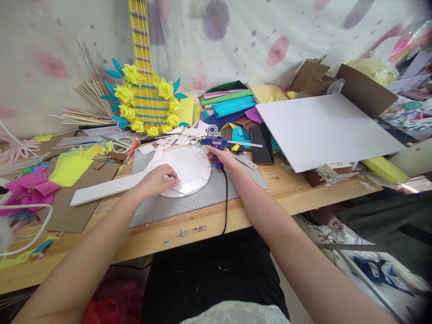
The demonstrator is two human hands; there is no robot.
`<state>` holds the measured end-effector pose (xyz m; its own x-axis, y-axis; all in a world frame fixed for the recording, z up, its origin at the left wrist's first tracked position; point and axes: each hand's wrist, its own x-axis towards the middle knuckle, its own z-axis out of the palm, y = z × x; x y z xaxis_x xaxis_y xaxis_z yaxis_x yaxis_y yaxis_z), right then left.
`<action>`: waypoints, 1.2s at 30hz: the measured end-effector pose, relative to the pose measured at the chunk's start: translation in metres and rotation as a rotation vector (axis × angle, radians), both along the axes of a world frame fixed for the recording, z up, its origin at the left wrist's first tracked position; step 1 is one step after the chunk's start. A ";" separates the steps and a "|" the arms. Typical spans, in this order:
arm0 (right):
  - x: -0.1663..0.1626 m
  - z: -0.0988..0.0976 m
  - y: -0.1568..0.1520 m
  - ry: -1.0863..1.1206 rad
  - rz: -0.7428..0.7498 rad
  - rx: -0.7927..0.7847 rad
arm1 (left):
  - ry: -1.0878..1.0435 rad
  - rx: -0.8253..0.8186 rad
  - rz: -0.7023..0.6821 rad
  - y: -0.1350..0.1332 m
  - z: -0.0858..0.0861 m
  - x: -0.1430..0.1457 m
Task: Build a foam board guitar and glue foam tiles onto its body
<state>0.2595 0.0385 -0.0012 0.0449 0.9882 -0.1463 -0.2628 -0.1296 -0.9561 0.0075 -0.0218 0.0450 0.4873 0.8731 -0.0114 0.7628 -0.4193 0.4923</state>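
Observation:
My left hand rests with curled fingers pressed on a white foam disc edged with small white foam pieces, on a grey cutting mat. A long white foam strip runs left from under that hand. My right hand grips the handle of a blue glue gun, whose nozzle points left over the disc's far rim. Its black cord drops over the table's front edge.
A yellow paper guitar with yellow flowers leans at the back. Rolled coloured papers, a black phone, a large white board, scissors, wooden sticks and paper scraps crowd the wooden table.

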 end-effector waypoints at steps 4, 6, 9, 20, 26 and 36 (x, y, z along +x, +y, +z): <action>-0.001 -0.002 0.001 -0.011 0.012 -0.002 | 0.032 -0.027 -0.047 -0.003 -0.013 0.022; -0.001 -0.004 0.002 -0.019 0.017 0.003 | 0.076 0.011 -0.065 -0.001 -0.015 0.031; 0.000 -0.006 0.003 -0.034 0.024 0.017 | 0.162 0.037 -0.077 0.000 -0.012 0.044; -0.001 -0.011 0.006 -0.063 -0.003 0.050 | 0.386 0.030 -0.040 -0.005 -0.002 0.062; -0.001 -0.010 0.005 -0.055 0.003 0.051 | 0.409 0.060 -0.080 -0.005 -0.003 0.064; -0.001 -0.012 0.006 -0.024 0.008 0.051 | 0.408 0.084 -0.167 -0.002 -0.004 0.062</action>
<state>0.2583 0.0446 -0.0133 0.0401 0.9947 -0.0950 -0.2384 -0.0828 -0.9676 0.0695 -0.0238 0.0406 0.5924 0.7887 -0.1645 0.8057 -0.5792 0.1244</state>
